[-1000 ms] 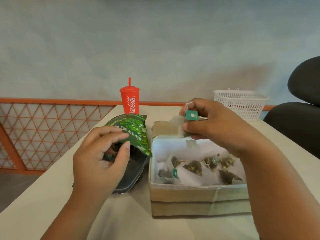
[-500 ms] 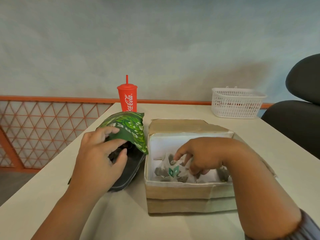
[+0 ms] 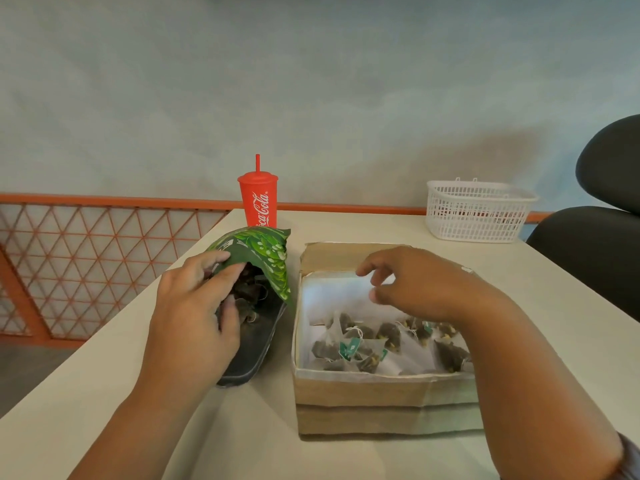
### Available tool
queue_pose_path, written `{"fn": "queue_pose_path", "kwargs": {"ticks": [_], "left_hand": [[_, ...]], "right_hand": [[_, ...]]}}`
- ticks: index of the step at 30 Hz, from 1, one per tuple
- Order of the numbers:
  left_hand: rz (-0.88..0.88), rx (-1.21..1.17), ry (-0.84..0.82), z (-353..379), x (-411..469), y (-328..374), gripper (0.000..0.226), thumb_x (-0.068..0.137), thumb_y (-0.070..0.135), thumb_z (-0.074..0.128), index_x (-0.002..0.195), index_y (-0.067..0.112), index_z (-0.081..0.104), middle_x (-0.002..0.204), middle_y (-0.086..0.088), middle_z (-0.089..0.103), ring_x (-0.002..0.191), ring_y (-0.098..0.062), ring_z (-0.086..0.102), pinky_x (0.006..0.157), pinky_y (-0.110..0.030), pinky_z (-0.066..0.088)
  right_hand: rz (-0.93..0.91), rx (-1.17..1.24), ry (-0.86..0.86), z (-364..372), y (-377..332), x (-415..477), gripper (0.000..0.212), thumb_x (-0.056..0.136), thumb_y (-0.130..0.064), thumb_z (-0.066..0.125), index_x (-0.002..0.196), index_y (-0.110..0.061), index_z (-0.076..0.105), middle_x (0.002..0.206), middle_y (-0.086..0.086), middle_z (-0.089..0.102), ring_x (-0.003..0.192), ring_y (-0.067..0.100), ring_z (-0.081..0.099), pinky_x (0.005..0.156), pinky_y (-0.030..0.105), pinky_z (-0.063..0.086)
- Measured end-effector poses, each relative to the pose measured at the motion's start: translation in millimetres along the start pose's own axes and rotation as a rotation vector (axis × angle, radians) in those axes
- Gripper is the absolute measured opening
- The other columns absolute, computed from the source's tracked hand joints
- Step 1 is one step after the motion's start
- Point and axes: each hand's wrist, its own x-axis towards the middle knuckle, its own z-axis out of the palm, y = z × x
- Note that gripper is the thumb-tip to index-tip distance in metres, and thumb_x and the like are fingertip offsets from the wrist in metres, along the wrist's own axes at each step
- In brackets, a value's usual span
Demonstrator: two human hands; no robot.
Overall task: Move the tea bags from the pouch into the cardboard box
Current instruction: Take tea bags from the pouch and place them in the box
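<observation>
We grip the green pouch (image 3: 266,252) at its open mouth with our left hand (image 3: 194,320), fingers curled over the upper edge, and dark tea bags (image 3: 250,293) show inside it. Our right hand (image 3: 426,287) hovers over the back of the cardboard box (image 3: 363,400), fingers loosely bent and holding nothing. More tea bags (image 3: 377,341) lie along the box's near side. Pouch and box sit just beside each other on the table (image 3: 242,427), with a red cup (image 3: 258,202) behind them.

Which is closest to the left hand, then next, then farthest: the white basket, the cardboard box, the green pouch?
1. Green pouch: the left hand grips it.
2. Cardboard box: just right of it.
3. White basket: far back right.
</observation>
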Motion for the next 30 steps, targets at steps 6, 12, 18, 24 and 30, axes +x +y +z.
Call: {"fn": "queue_pose_path", "kwargs": {"ticks": [6,12,18,24,30], "left_hand": [[0.101,0.049,-0.073,1.7,0.9,-2.5,0.075,0.055,-0.031,0.059,0.124,-0.001,0.055,0.132,-0.013,0.052,0.107,-0.024,0.038,0.087,-0.040,0.038],[0.160,0.053,-0.025,-0.5,2.4,-3.7,0.084,0.052,-0.029,0.063,0.129,0.001,0.050,0.138,0.001,0.037,0.106,-0.023,0.039,0.084,-0.040,0.041],[0.241,0.030,0.202,-9.5,1.5,14.4,0.040,0.080,0.008,0.042,0.112,0.001,0.064,0.126,-0.005,0.046,0.102,-0.028,0.049,0.092,-0.022,0.033],[0.144,0.017,-0.073,6.9,-5.6,19.4,0.032,0.077,0.005,0.048,0.101,0.009,0.070,0.103,-0.005,0.064,0.086,-0.016,0.062,0.077,-0.017,0.048],[-0.288,0.238,-0.469,14.8,-2.9,5.7,0.052,0.093,0.026,0.041,0.142,0.032,0.025,0.145,-0.003,0.021,0.122,-0.022,0.043,0.099,-0.029,0.040]], "right_hand": [[-0.275,0.257,0.087,12.1,-40.0,-9.6,0.021,0.088,-0.021,0.058,0.092,-0.040,0.064,0.107,-0.020,0.054,0.094,-0.007,0.051,0.079,0.017,0.039],[-0.352,0.051,0.033,43.9,-61.7,-3.1,0.055,0.096,-0.022,0.046,0.145,-0.034,0.024,0.154,-0.020,0.009,0.141,0.009,0.014,0.111,0.023,0.016],[-0.376,0.081,0.102,48.1,-61.5,3.0,0.059,0.097,-0.012,0.039,0.147,-0.032,0.015,0.154,-0.022,0.005,0.142,0.005,0.012,0.109,0.016,0.012],[-0.406,0.125,0.123,50.1,-62.5,4.5,0.059,0.095,-0.006,0.038,0.146,-0.031,0.020,0.153,-0.023,0.010,0.140,-0.002,0.011,0.103,0.005,0.006],[-0.458,0.101,0.107,53.5,-71.4,-0.9,0.060,0.095,-0.005,0.038,0.145,-0.033,0.023,0.151,-0.027,0.011,0.139,-0.003,0.013,0.100,0.000,0.006]]}}
